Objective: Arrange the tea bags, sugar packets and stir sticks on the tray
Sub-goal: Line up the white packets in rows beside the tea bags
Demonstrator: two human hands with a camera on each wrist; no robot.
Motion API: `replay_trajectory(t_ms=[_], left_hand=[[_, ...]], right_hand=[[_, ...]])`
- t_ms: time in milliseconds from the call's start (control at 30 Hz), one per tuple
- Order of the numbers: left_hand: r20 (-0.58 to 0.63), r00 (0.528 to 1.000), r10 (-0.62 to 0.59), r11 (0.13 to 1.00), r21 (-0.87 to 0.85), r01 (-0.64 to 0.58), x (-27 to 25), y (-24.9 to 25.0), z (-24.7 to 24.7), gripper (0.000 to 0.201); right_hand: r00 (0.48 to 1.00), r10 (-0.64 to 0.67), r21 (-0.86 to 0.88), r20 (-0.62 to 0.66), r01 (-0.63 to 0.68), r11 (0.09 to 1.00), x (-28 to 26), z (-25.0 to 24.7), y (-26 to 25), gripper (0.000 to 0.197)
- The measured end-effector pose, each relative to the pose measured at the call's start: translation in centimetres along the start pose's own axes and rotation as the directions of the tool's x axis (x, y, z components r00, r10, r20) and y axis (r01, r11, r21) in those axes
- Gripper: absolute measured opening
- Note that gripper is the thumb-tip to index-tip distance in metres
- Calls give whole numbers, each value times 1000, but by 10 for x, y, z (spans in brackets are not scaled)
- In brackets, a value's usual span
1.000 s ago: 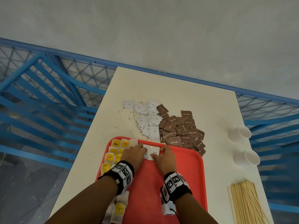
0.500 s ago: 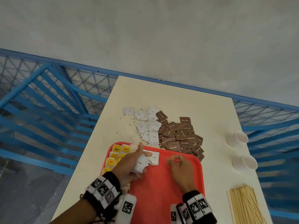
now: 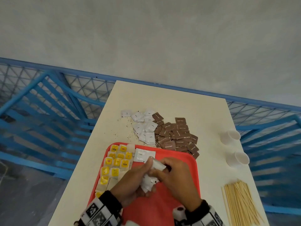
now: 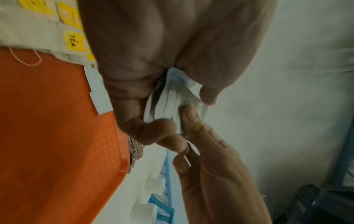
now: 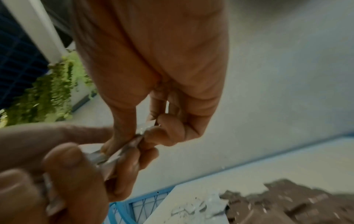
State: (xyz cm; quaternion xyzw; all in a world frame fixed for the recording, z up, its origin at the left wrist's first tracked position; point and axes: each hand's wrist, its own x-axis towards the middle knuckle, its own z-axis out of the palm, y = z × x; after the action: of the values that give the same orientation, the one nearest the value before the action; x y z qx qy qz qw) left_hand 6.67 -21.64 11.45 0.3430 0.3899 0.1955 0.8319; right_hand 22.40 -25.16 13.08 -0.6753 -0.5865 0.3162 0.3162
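White packets (image 3: pixel 149 181) in both hands over red tray (image 3: pixel 164 206), bare near edge

Cream table (image 3: pixel 171 101) against grey wall (image 3: pixel 146 38); blue mesh railing (image 3: pixel 48 101) behind; green foliage (image 5: pixel 47 94).

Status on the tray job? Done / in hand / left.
Done: tea bags tiled along the red tray's left side, two white packets laid beside them.
In hand: left hand holds a stack of white packets; right hand pinches one off it.
Left: white pile, brown sugar packets and stir sticks still on the table.
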Motion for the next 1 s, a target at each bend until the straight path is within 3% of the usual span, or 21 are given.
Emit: replay_trajectory(t_ms=[100, 200, 367, 567, 767, 900, 1000], left_hand=[[-3, 996, 92, 985, 149, -90, -12, -13, -6, 47], [-70, 981, 182, 952, 262, -158, -23, -20, -16, 42], [-131, 965, 227, 926, 336, -172, -35, -27, -28, 29], [-155, 964, 216, 900, 413, -136, -39, -40, -40, 35], [-244, 960, 135, 958, 279, -64, -36, -52, -57, 29], [-318, 948, 16, 996, 91, 13, -30, -60, -66, 31], [-345, 938, -4, 995, 88, 36, -21, -63, -68, 31]], right_hand=[[990, 59, 134, 131, -77, 988, -8, -5, 8, 29], [947, 126, 209, 296, -193, 959, -14, -10, 13, 27], [898, 285, 318, 335, -393, 863, -15, -9, 13, 25], [913, 157, 349, 377, -297, 889, -13, 13, 10, 14], [916, 342, 478, 209, -401, 781, -6, 30, 18, 28], [847, 397, 437, 353, -524, 731, -18, 49, 28, 28], [835, 443, 433, 327, -549, 715, -17, 72, 34, 31]])
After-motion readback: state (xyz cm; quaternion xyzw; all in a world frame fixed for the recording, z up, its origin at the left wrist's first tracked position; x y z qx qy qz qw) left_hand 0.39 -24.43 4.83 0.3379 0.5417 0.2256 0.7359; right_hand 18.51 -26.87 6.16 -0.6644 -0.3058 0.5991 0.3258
